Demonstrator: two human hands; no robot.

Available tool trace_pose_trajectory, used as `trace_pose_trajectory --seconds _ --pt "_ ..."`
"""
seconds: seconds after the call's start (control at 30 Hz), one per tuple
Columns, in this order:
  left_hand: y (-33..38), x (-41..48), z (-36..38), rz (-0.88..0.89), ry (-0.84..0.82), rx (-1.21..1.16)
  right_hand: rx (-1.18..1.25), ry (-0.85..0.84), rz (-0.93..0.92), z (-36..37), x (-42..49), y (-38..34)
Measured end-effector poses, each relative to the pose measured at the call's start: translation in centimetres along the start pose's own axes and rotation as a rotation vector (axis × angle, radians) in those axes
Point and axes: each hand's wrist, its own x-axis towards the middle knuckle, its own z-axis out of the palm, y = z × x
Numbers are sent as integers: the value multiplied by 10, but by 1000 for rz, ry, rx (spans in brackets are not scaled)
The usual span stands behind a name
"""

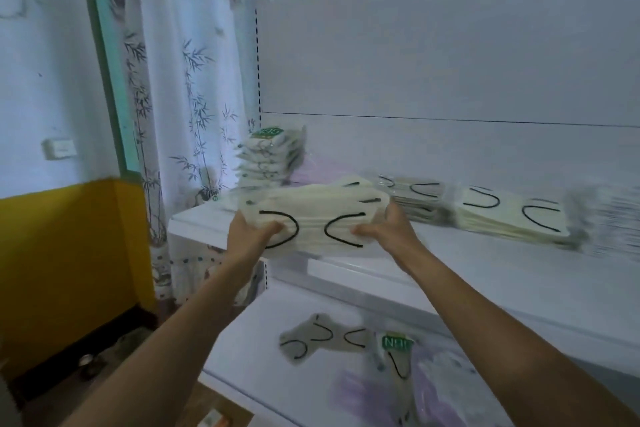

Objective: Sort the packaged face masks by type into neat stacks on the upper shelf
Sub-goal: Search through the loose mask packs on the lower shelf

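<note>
Left hand and right hand, grips curled round a thick bundle of cream packaged masks with black loops, centre frame, at the white upper shelf front edge. Judged: placing step. Next: set it squarely beside the matching cream stack.

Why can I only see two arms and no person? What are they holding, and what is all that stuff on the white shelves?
The camera sits on the person's head and looks down, so only their arms show. The left hand and the right hand grip a bundle of cream masks with black ear loops, at the front of the upper shelf. On that shelf stand a tall stack with green labels and flatter cream stacks. A few loose packets lie on the lower shelf. The picture is a bit blurry.
</note>
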Motion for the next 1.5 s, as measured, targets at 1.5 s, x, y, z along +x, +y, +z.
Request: trace_pose_trajectory --seconds 1.5 --pt "-53 60 75 155 -156 504 -447 367 216 -17 35 53"
